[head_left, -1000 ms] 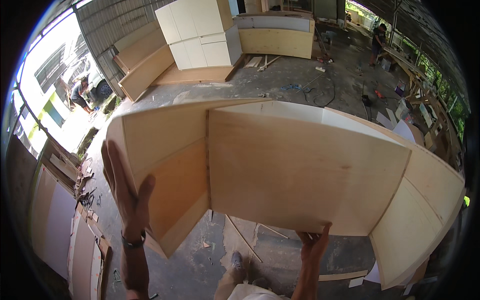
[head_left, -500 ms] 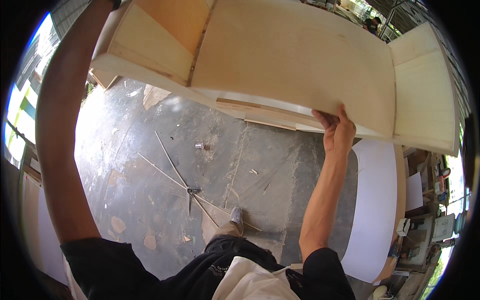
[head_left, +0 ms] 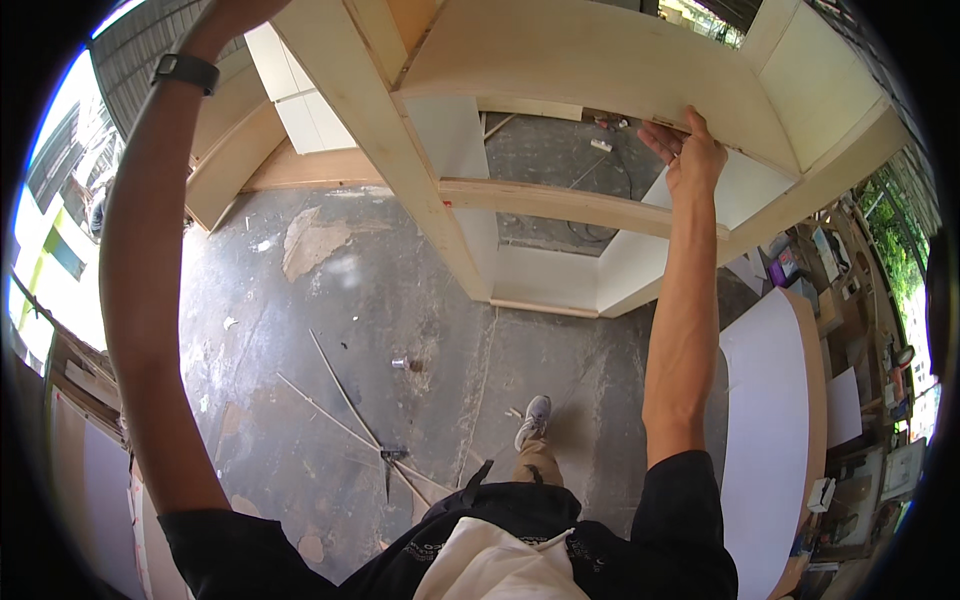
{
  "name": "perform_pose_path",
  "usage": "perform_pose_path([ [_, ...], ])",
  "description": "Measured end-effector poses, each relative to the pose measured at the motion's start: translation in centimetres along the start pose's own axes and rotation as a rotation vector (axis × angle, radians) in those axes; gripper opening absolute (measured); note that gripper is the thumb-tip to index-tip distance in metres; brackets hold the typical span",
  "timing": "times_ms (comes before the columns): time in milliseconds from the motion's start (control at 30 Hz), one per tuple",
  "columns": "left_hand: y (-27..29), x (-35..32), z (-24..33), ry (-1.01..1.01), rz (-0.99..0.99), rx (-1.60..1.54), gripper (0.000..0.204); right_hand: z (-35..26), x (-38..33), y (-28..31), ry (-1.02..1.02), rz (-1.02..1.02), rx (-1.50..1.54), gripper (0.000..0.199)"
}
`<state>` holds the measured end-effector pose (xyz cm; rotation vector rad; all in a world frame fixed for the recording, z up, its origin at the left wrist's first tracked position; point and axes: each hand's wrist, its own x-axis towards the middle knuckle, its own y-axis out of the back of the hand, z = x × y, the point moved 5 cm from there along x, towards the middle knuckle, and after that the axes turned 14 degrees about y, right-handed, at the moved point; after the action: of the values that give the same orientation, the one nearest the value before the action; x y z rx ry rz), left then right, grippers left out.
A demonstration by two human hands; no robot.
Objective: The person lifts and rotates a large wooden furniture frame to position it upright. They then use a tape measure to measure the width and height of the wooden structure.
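Observation:
A large, pale wooden cabinet frame stands tilted before me, with openings through which the floor behind shows. Across its upper part runs a broad board. My right hand grips that board's lower edge, the thumb on its face and the fingers beneath. Below the board a narrow wooden crossbar spans the opening. White inner walls line the lower part. My left hand is raised to the cabinet's upper left; its fingers are cut off by the picture's edge. A dark watch circles that wrist.
Thin wooden strips lie crossed on the concrete floor, with a dark clamp-like tool over them. A small can lies nearby. At right is a white-topped board beside cluttered shelves. More cabinet pieces stand far left.
The cabinet has tipped, so its openings and the floor behind now show. My right hand has gone up slightly with the board. My left wrist has come further into view, and my foot has stepped forward.

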<state>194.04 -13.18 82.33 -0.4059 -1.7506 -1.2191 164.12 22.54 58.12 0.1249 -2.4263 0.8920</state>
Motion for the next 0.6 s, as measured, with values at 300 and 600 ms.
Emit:
perform_pose_path([
  [300,-12.9,10.7,0.2,0.076,0.136,-0.035,0.084,9.7,14.7,-4.0,-0.088,-0.011,0.051,0.041],
  [600,-25.3,11.9,2.7,0.173,0.073,-0.192,0.069,21.4,27.6,-7.8,-0.078,-0.157,-0.017,0.043],
])
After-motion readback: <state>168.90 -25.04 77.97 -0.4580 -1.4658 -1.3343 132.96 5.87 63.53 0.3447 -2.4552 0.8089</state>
